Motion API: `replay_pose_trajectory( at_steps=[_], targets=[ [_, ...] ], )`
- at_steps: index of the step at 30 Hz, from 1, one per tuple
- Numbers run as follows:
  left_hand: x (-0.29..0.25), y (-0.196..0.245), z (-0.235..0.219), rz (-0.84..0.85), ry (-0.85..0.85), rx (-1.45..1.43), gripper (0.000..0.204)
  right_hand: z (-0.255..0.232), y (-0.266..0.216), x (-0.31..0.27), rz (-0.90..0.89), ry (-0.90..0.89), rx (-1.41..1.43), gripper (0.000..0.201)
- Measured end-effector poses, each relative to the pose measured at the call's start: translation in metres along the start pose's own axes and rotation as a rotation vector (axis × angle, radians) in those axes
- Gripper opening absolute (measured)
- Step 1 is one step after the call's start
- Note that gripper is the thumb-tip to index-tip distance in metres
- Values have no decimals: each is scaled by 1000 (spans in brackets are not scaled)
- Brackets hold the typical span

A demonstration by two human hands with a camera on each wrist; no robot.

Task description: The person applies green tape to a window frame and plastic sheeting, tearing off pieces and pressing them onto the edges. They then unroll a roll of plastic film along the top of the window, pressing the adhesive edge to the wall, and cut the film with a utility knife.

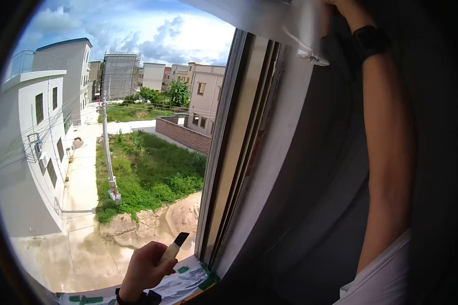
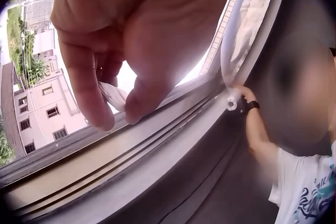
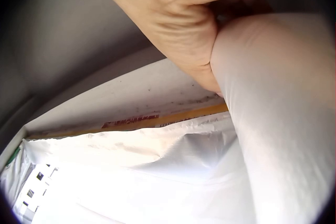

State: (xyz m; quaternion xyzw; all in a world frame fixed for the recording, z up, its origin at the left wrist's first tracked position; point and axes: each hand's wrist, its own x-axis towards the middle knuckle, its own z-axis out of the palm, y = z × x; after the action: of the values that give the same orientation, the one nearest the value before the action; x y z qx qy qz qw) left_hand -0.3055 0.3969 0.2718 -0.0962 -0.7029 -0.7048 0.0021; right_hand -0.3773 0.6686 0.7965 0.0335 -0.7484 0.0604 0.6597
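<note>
My left hand (image 1: 146, 269) is low in front of the window and pinches a small utility knife (image 1: 174, 249) with a pale handle and a flat black, slanted blade. In the left wrist view, thumb and fingers meet on its whitish handle (image 2: 113, 95) close by the window frame. High at the top right, my right hand (image 1: 343, 7) grips a roll of clear-white plastic film (image 3: 278, 103); its round hollow end (image 2: 231, 103) faces the left wrist camera. Film (image 3: 142, 155) spreads below the roll along the top of the window opening. The fingers' far side is hidden behind the roll.
A window frame (image 1: 239, 127) with sliding tracks stands upright between the opening and a dark grey wall (image 1: 310, 203). Crinkled film (image 1: 188, 282) and green tape (image 1: 210, 279) cover the sill. Outside, far below, are a paved lane (image 1: 81, 178), grass and houses.
</note>
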Motion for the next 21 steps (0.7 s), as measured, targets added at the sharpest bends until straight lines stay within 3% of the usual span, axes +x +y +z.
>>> replay_pose_trajectory(
  at_steps=[1,3,4,6,7,9,14,16,18,19,21],
  targets=[
    [8,34,5,64,-19,-11,25,7,10,4,-10,44,0,55],
    [19,95,18,239,-31,-27,20,13,18,16,-353,-240,-78,44],
    [22,124,27,353,-26,-33,18,1,11,8,-357,-219,-77,44],
    [28,175,53,586,54,-178,20,-20,-3,-23,-60,-53,53,59],
    [29,201,62,702,69,-149,21,-11,5,-11,-65,-46,59,59],
    [39,245,78,878,93,-94,23,15,29,17,-395,-94,-45,61],
    [109,326,115,1274,311,146,32,3,17,2,-269,-89,-135,57],
    [134,347,125,1072,214,-50,34,-1,11,2,-247,-79,-127,54],
    [155,359,133,1050,383,73,36,12,21,13,-341,-113,-87,40],
    [162,363,135,1047,389,72,36,22,33,23,-346,-116,-83,40],
    [172,369,139,1022,458,111,33,39,56,42,-922,94,-657,33]
  ],
)
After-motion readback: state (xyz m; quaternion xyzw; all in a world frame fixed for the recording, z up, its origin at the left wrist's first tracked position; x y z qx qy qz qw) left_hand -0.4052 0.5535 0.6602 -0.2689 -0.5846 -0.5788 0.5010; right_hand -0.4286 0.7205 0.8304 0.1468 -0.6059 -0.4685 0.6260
